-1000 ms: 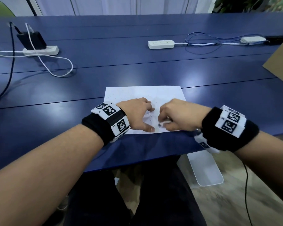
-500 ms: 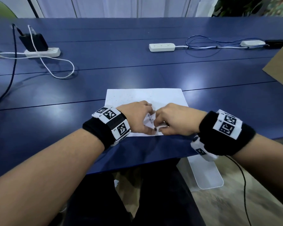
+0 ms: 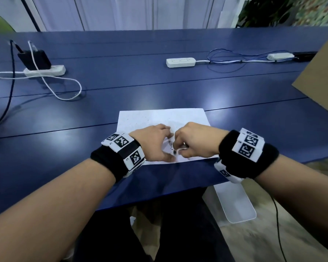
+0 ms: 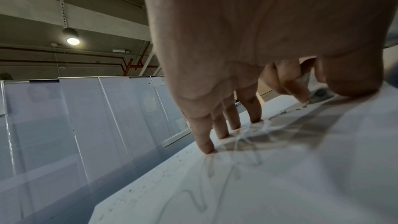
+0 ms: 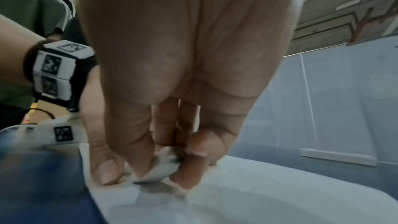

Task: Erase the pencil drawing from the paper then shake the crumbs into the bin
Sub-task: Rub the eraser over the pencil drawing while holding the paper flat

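Observation:
A white sheet of paper (image 3: pixel 159 118) lies near the front edge of the blue table (image 3: pixel 140 87), with faint pencil lines (image 4: pixel 243 144) and dark crumbs (image 4: pixel 137 192) on it. My left hand (image 3: pixel 155 144) presses the sheet down with spread straight fingertips (image 4: pixel 206 147) and thumb. Just to its right, my right hand (image 3: pixel 189 144) pinches a white eraser (image 5: pixel 159 168) between thumb and fingers, its smudged end against the paper (image 5: pixel 258 193). The two hands nearly touch.
A white bin (image 3: pixel 235 203) stands on the floor below the table's front edge, under my right wrist. At the back lie a power strip with a black charger (image 3: pixel 44 69), a white cable loop (image 3: pixel 68 89), a second strip (image 3: pixel 180 62). Cardboard (image 3: pixel 322 78) leans at right.
My right hand with the eraser has slid left across the paper toward the left hand, closing the gap between them. The left hand keeps pressing the sheet in place.

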Demonstrator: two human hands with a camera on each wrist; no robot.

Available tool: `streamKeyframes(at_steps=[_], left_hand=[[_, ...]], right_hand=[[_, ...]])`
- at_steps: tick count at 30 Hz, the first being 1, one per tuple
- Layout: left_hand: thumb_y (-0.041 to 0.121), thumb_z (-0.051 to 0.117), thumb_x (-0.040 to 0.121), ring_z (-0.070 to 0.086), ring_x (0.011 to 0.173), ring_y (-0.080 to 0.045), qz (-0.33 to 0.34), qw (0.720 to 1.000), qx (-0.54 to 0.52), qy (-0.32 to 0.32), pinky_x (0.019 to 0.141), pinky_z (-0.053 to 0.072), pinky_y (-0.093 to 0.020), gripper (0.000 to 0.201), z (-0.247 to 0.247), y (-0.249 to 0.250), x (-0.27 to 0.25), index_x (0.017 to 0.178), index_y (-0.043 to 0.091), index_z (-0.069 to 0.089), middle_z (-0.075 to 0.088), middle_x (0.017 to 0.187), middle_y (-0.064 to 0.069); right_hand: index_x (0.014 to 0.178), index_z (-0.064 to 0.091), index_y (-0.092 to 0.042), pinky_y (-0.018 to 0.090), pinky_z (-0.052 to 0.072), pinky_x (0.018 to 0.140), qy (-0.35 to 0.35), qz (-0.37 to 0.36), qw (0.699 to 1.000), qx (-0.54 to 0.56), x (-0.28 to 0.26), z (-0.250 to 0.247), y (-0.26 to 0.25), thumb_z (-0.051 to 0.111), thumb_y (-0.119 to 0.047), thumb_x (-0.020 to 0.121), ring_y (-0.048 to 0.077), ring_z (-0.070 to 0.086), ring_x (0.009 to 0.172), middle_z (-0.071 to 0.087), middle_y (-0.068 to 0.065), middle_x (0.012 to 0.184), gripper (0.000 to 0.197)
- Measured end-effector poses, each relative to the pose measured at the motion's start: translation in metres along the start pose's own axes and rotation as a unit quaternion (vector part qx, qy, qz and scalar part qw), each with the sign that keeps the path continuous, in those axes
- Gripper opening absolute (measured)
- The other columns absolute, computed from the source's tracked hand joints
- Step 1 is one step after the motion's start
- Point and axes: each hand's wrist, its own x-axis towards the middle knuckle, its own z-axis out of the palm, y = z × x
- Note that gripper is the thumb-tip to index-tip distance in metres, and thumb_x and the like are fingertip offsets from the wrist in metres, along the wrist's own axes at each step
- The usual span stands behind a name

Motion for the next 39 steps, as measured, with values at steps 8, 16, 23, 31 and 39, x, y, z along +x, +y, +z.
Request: streamKeyframes(at_steps=[8,16,23,31,39], left_hand=[[0.045,0.061,0.089,0.035,0.14,-0.016,-0.029,0.999,-0.019,0.037,0.113,0.027,-0.026,0.069,-0.013,-0.009,-0.009,0.147,0.017,0.036,0.035,0.153,-0.001],[0.037,0.039,0.102,0.06,0.06,-0.01,-0.111,0.977,-0.086,0.159,0.062,0.049,-0.023,0.033,-0.057,-0.036,-0.03,0.087,0.028,0.067,0.069,0.076,0.006],[0.042,0.066,0.08,0.054,0.113,-0.016,-0.091,0.995,-0.008,0.025,0.098,0.043,-0.034,0.065,-0.04,-0.052,-0.032,0.138,0.027,0.04,0.053,0.126,0.009],[0.075,0.053,0.077,0.002,0.15,-0.015,-0.062,0.99,0.101,-0.078,0.114,0.017,-0.052,0.104,-0.011,-0.048,-0.017,0.155,0.022,0.01,0.002,0.163,0.004],[0.066,0.063,0.077,0.004,0.15,-0.024,-0.042,0.996,0.022,-0.074,0.118,0.018,-0.039,0.107,-0.012,-0.041,-0.017,0.156,0.023,0.005,0.001,0.163,-0.001]], right_hand=[[0.105,0.073,-0.023,0.03,0.052,0.083,0.015,0.054,0.996,0.067,-0.013,0.005,0.014,0.062,-0.027,0.082,0.012,0.055,0.082,0.07,-0.002,0.101,0.026],[0.096,0.074,-0.031,0.031,0.053,0.082,-0.01,0.123,0.988,0.093,-0.044,-0.001,0.048,0.065,-0.037,0.076,0.007,0.061,0.082,0.071,-0.009,0.092,0.022],[0.094,0.075,-0.031,0.027,0.053,0.08,0.022,0.129,0.987,0.092,-0.034,-0.015,0.046,0.065,-0.043,0.083,0.005,0.062,0.085,0.072,-0.011,0.09,0.019],[0.097,0.075,-0.023,0.029,0.052,0.081,0.056,0.059,0.993,0.085,0.034,-0.021,-0.001,0.065,-0.033,0.084,0.013,0.062,0.084,0.071,-0.008,0.094,0.019],[0.102,0.075,-0.025,0.032,0.052,0.08,0.047,0.05,0.996,0.059,0.071,-0.021,-0.006,0.065,-0.025,0.082,0.02,0.064,0.088,0.071,-0.002,0.095,0.022]])
